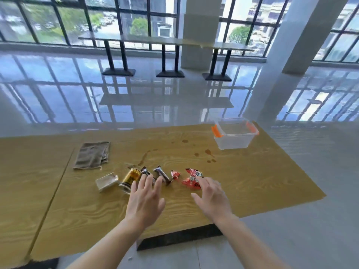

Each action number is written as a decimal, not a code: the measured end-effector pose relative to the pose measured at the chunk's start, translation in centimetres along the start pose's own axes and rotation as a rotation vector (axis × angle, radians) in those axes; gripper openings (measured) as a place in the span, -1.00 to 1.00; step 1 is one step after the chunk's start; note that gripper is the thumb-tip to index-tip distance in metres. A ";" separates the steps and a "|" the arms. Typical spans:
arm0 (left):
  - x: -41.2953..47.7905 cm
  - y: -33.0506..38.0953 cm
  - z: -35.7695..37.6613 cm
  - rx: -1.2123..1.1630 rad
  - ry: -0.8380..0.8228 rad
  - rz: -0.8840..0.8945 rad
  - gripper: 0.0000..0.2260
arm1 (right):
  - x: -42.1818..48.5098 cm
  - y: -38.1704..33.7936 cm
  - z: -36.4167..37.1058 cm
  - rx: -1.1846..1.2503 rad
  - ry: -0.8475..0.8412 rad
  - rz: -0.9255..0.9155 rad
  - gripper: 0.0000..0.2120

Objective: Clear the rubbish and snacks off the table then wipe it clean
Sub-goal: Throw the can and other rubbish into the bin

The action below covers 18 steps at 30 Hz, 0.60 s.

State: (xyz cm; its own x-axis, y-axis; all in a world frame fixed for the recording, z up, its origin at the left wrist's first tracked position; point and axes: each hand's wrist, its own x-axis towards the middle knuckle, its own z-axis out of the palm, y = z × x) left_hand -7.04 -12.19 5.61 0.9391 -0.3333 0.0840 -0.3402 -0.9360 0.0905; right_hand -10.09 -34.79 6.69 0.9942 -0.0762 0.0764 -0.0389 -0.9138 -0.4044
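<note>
Both hands are open above the table (252,171), left hand (144,200) near the can (131,176), right hand (212,198) touching the red packet (191,178)

A long narrow counter (165,40) on black pedestal legs (118,71) stands along a wall of dark-framed grid windows (58,20). A square white pillar (202,32) rises behind it, a second column (303,35) to the right. Glossy pale floor (77,90) mirrors the panes; green trees (138,26) show outside

Left hand (144,199) over wrappers (162,174), right hand (211,197) by red packet (191,181)
</note>
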 end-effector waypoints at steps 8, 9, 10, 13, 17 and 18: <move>1.4 -11.6 -0.3 -0.004 -0.001 -0.136 -0.37 | 6.3 -9.0 4.6 0.003 -0.101 -0.084 -0.45; 1.5 -12.9 -0.3 -0.007 -0.007 -0.148 -0.37 | 6.9 -10.1 5.3 0.003 -0.117 -0.088 -0.44; 1.6 -14.0 -0.2 -0.011 -0.012 -0.159 -0.36 | 7.5 -11.2 5.9 0.004 -0.133 -0.093 -0.44; 2.2 -17.0 0.3 -0.025 -0.033 -0.187 -0.37 | 9.0 -13.8 7.6 0.002 -0.179 -0.102 -0.45; 3.2 -20.0 1.4 -0.034 -0.082 -0.216 -0.37 | 10.7 -16.4 9.5 0.005 -0.236 -0.090 -0.46; 3.4 -20.6 1.7 -0.033 -0.093 -0.223 -0.36 | 11.1 -17.0 9.9 0.001 -0.253 -0.088 -0.47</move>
State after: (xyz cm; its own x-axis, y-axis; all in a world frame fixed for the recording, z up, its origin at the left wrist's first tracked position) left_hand 3.27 5.77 2.32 0.9911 -0.1292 -0.0334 -0.1239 -0.9839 0.1289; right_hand 2.61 -16.17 5.34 0.9873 0.1053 -0.1189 0.0483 -0.9122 -0.4068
